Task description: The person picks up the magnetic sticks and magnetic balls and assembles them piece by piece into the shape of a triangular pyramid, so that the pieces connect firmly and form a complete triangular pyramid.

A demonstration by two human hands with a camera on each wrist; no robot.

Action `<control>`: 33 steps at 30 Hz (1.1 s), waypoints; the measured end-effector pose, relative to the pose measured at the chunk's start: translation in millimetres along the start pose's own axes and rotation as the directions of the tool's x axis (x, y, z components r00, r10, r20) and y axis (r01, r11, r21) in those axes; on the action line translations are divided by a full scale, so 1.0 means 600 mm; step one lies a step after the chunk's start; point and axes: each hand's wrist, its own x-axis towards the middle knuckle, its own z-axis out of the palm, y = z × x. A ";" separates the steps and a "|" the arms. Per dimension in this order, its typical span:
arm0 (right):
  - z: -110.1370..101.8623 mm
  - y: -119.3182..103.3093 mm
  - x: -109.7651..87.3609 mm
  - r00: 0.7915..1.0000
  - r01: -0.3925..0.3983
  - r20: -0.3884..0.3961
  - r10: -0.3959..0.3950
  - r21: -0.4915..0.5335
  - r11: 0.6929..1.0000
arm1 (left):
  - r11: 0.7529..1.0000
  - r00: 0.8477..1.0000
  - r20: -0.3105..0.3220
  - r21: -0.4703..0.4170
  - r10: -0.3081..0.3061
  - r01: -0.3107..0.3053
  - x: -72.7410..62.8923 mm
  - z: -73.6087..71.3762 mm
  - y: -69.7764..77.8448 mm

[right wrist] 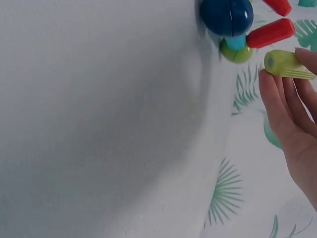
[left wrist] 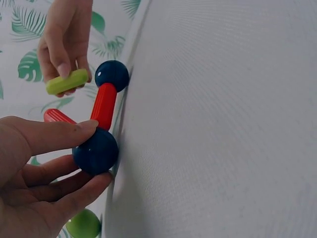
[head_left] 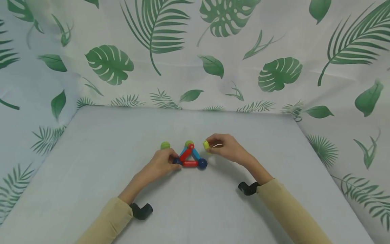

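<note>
My left hand (head_left: 161, 162) pinches a dark blue ball (left wrist: 96, 151) at the left corner of a small triangular build. A red rod (head_left: 190, 164) joins it to a second dark blue ball (head_left: 202, 164), and another red rod (head_left: 185, 154) leans upward from the held ball. Light blue rods (head_left: 196, 154) run back to a green ball (head_left: 189, 143) at the far corner. My right hand (head_left: 228, 147) holds a short yellow-green rod (right wrist: 289, 64) between thumb and fingers, to the right of the build and apart from it.
A separate green ball (head_left: 165, 145) lies behind my left hand. Everything rests on a white table (head_left: 189, 210), with a leaf-print cloth (head_left: 182, 67) rising at its back and sides. Black wrist mounts (head_left: 142, 211) stick out from both sleeves.
</note>
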 end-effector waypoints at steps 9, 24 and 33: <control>0.024 -0.021 -0.004 0.996 0.053 0.066 -0.057 0.061 0.997 | 1.000 1.000 -0.005 0.015 -0.004 0.004 -0.001 -0.001 0.002; 0.046 -0.025 0.005 0.992 0.085 0.087 -0.086 0.011 0.996 | 1.000 1.000 -0.007 0.023 0.006 -0.006 0.001 0.000 -0.004; 0.044 -0.024 0.003 0.993 0.071 0.099 -0.068 -0.033 0.997 | 1.000 1.000 0.008 0.015 0.011 -0.011 0.003 -0.002 -0.002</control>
